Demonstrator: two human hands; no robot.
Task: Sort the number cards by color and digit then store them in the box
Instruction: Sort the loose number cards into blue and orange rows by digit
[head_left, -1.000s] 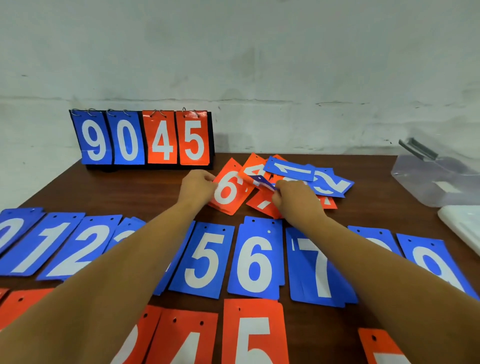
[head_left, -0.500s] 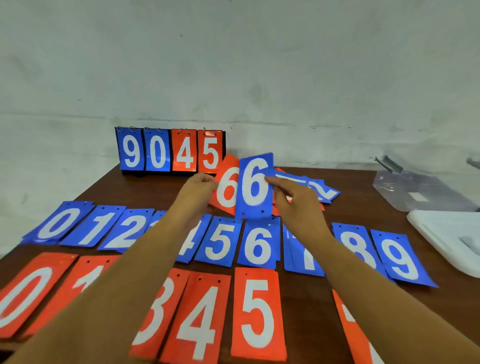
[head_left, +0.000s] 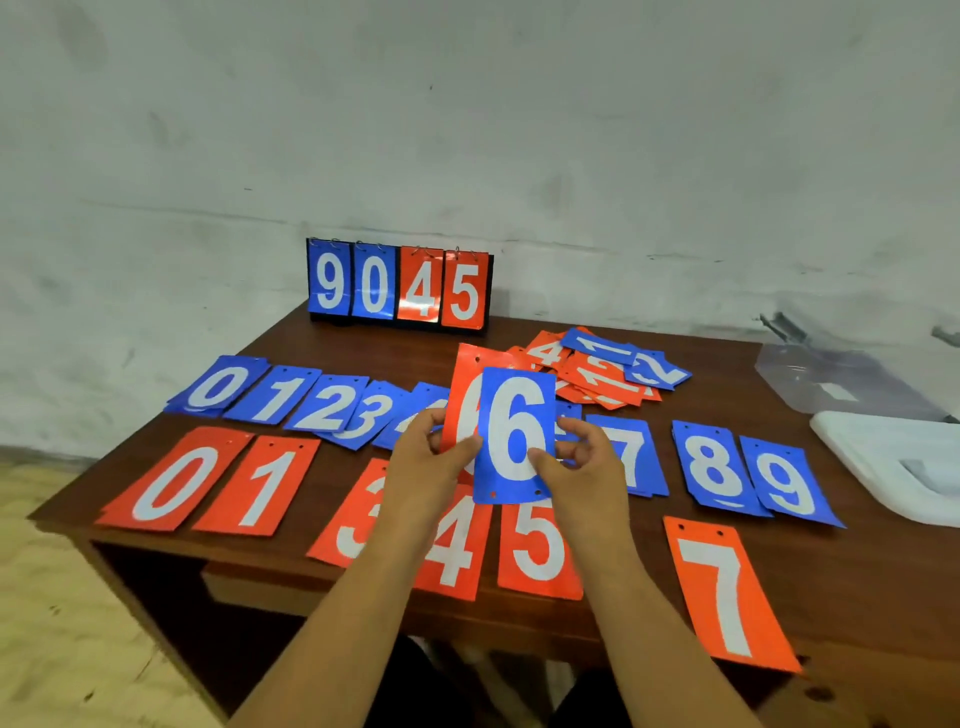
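My right hand (head_left: 582, 467) pinches a blue 6 card (head_left: 514, 431), held upright above the table. Behind it my left hand (head_left: 434, 457) grips a red 6 card (head_left: 467, 384). On the brown table (head_left: 857, 582) a row of blue cards runs from blue 0 (head_left: 218, 387) to blue 9 (head_left: 787, 486). In front of it lie red cards from red 0 (head_left: 174, 483) to red 7 (head_left: 727, 592). A loose pile of mixed cards (head_left: 597, 371) lies at the back right. A clear box (head_left: 836, 384) stands at the far right.
A flip scoreboard (head_left: 397, 286) reading 9045 stands at the table's back edge by the wall. A white lid (head_left: 893, 462) lies at the right edge, in front of the clear box. The table's front edge runs just under my forearms.
Both hands have lifted the two 6 cards out of the pile and drawn them toward me, over the sorted rows. The camera has pulled back and shows more of the table.
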